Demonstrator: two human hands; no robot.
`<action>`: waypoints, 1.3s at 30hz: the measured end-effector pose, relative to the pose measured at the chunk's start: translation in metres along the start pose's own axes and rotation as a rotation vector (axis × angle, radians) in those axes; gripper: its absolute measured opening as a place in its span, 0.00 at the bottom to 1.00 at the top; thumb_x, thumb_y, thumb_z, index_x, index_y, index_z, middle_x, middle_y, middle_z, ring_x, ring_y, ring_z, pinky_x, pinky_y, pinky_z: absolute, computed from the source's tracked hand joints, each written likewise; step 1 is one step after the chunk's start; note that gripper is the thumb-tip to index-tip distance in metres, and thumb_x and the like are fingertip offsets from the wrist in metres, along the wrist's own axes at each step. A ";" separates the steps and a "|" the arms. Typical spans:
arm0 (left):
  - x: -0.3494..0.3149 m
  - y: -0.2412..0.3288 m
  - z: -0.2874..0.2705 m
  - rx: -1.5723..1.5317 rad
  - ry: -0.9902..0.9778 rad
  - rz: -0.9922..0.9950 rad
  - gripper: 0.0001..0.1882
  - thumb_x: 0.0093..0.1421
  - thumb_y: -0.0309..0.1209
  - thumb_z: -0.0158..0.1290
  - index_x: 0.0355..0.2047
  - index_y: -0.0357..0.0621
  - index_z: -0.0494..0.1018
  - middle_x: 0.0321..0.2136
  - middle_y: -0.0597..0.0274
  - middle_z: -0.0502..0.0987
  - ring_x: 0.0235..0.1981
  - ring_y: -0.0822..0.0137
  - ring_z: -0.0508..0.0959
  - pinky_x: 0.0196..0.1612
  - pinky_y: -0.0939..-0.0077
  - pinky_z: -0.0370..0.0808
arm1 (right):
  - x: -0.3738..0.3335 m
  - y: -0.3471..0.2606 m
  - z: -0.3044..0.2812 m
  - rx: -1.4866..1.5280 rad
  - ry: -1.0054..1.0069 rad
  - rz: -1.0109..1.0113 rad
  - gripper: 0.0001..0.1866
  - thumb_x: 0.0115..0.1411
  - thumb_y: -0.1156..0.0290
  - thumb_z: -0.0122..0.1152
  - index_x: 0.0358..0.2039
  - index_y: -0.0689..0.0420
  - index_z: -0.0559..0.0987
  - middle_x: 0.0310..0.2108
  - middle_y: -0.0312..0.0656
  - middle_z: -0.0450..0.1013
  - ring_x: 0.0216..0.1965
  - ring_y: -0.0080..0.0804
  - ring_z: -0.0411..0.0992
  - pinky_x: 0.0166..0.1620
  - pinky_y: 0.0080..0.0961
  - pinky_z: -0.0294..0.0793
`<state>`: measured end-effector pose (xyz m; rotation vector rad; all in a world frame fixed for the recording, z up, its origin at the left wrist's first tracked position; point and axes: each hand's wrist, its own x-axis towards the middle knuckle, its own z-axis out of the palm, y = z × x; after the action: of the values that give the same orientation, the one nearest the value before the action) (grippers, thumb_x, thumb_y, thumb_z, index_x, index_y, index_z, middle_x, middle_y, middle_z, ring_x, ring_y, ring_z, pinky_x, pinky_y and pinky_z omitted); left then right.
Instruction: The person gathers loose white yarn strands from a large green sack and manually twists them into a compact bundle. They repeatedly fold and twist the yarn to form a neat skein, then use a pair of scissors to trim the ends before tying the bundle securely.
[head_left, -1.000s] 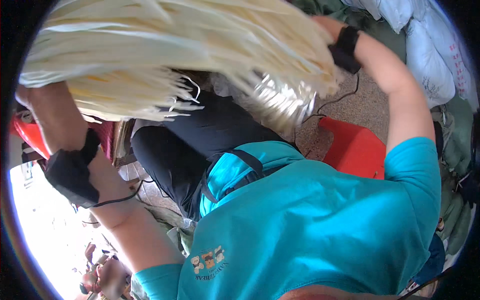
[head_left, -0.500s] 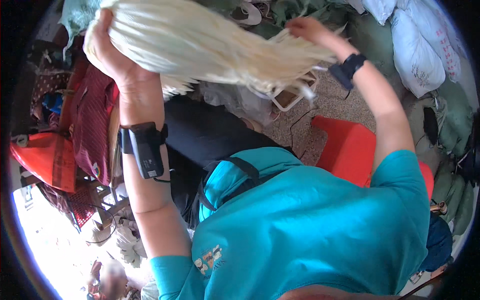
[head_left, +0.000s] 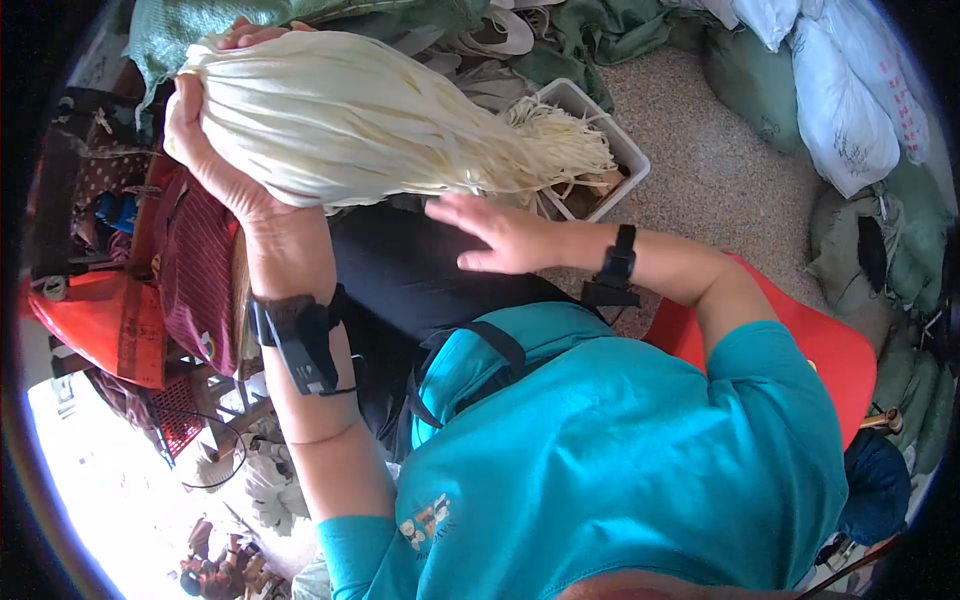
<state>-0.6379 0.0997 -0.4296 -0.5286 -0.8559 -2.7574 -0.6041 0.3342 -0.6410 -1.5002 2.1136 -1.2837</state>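
A large bundle of cream-white strands (head_left: 350, 115) stretches across the upper left, thick and rounded at its left end and narrowing to loose, frayed tips at the right. My left hand (head_left: 222, 178) grips the thick end, with fingers showing along its upper edge and the thumb at the left. My right hand (head_left: 505, 235) is below the narrow part, fingers stretched out and apart. Its fingertips lie close to the bundle's lower edge; whether they touch it I cannot tell. The frayed tips hang over a white plastic bin (head_left: 640, 165).
A red stool (head_left: 835, 375) stands at my right. White sacks (head_left: 840, 110) and green sacks (head_left: 750, 85) line the far right, and another green sack (head_left: 165, 50) sits at the far left. Maroon cloth (head_left: 195, 270) and a red bag (head_left: 105, 315) are on the left.
My right hand has come off the frayed end and moved nearer and left, below the bundle, its fingers now spread. The bundle has dropped slightly, and its tips now lie over the bin.
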 end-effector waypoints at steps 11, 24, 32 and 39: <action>-0.003 0.073 0.015 0.032 -0.135 0.049 0.23 0.58 0.42 0.51 0.46 0.36 0.71 0.40 0.59 0.71 0.48 0.60 0.70 0.69 0.50 0.53 | -0.094 0.201 -0.127 -0.154 -0.077 0.871 0.26 0.67 0.57 0.54 0.59 0.60 0.72 0.59 0.52 0.70 0.64 0.40 0.63 0.66 0.31 0.59; -0.071 -0.032 0.059 -0.283 0.467 -0.075 0.15 0.59 0.40 0.52 0.35 0.39 0.74 0.28 0.56 0.80 0.27 0.62 0.80 0.36 0.67 0.79 | -0.050 0.050 -0.195 -0.088 -0.455 0.658 0.19 0.65 0.67 0.54 0.54 0.62 0.76 0.47 0.44 0.77 0.50 0.28 0.73 0.53 0.26 0.70; -0.084 -0.019 0.046 -0.448 0.350 -0.117 0.13 0.59 0.37 0.52 0.36 0.39 0.74 0.29 0.56 0.79 0.28 0.62 0.80 0.34 0.66 0.80 | 0.039 0.008 -0.201 0.484 0.188 0.476 0.20 0.68 0.70 0.52 0.59 0.62 0.72 0.54 0.39 0.73 0.54 0.26 0.70 0.57 0.26 0.67; -0.103 -0.011 0.038 -0.404 0.307 -0.092 0.13 0.57 0.36 0.54 0.35 0.38 0.74 0.29 0.56 0.79 0.28 0.63 0.80 0.34 0.68 0.80 | 0.066 -0.039 -0.171 0.540 0.267 0.422 0.23 0.68 0.68 0.52 0.61 0.62 0.68 0.58 0.44 0.69 0.55 0.35 0.71 0.58 0.35 0.70</action>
<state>-0.5363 0.1398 -0.4469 -0.1175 -0.2604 -2.9973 -0.7163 0.3621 -0.4942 -0.6559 1.8610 -1.7548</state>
